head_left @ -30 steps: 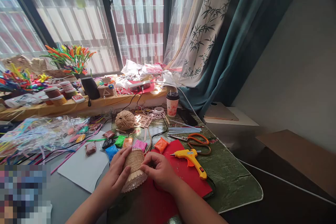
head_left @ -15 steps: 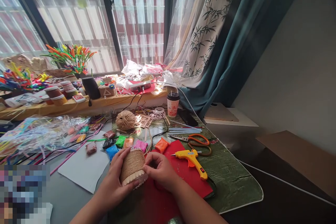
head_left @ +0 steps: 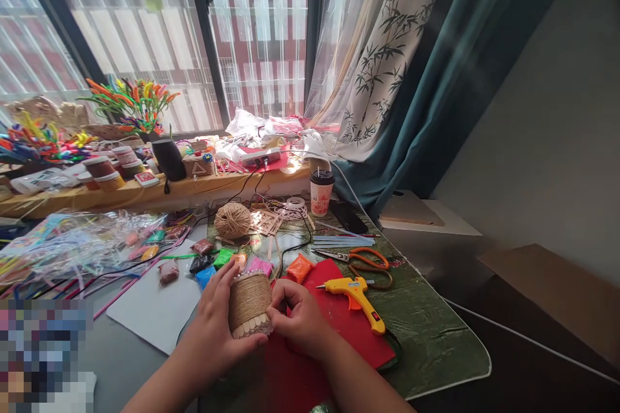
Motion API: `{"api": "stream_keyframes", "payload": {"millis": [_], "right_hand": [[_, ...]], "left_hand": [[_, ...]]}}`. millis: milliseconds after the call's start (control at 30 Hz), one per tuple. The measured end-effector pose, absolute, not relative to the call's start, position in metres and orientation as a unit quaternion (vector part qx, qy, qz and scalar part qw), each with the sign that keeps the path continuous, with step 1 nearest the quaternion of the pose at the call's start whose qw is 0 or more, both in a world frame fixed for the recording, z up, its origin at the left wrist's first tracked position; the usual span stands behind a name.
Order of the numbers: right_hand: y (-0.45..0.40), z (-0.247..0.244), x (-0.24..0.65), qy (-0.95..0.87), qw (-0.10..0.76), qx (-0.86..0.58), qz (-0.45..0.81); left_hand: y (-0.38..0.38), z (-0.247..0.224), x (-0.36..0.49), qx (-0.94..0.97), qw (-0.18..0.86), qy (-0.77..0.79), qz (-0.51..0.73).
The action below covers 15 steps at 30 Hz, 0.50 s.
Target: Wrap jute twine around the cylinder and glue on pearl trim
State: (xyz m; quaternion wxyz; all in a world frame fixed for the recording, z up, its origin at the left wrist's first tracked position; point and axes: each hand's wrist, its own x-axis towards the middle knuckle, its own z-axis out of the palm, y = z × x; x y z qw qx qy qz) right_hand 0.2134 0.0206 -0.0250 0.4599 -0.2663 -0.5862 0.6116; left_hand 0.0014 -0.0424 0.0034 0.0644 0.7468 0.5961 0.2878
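My left hand [head_left: 216, 316] is wrapped around a twine-wrapped pot [head_left: 250, 300], its thumb under the lower edge. Pale scalloped pieces ring the pot's bottom end, and small bead-like trim shows along the top and bottom edges. At the lower right edge, the thumb and forefinger of my right hand [head_left: 298, 316] are pinched together against the trim. Whatever sits between those fingertips is too small to make out. Below the hands lies a red sheet [head_left: 356, 329], with a yellow glue gun [head_left: 356, 297] resting on it, nozzle pointing left.
Orange-handled scissors [head_left: 371, 264] lie behind the glue gun. Several coloured clay packets [head_left: 299, 268] sit beyond the pot, near a twine ball [head_left: 233, 220]. A paper cup [head_left: 321, 193] stands at the back beside a phone [head_left: 349, 217]. Plastic bags [head_left: 92, 239] cover the left side.
The pot has turned more upright in my left hand, and its bottom edge has risen a little. My left fingers now extend straighter along its side. My right hand stays pinched at the lower edge.
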Motion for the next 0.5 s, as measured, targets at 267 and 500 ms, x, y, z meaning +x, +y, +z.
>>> {"api": "stream_keyframes", "payload": {"millis": [267,500], "right_hand": [[0.021,-0.028,0.212,-0.582,0.464,-0.274,0.609],[0.022,-0.029,0.21,-0.565,0.453,-0.252,0.642]], "left_hand": [[-0.037,-0.002,0.013,0.749,0.072,0.598,0.278],[-0.05,-0.018,0.004,0.708,0.103,0.616,0.33]]}}
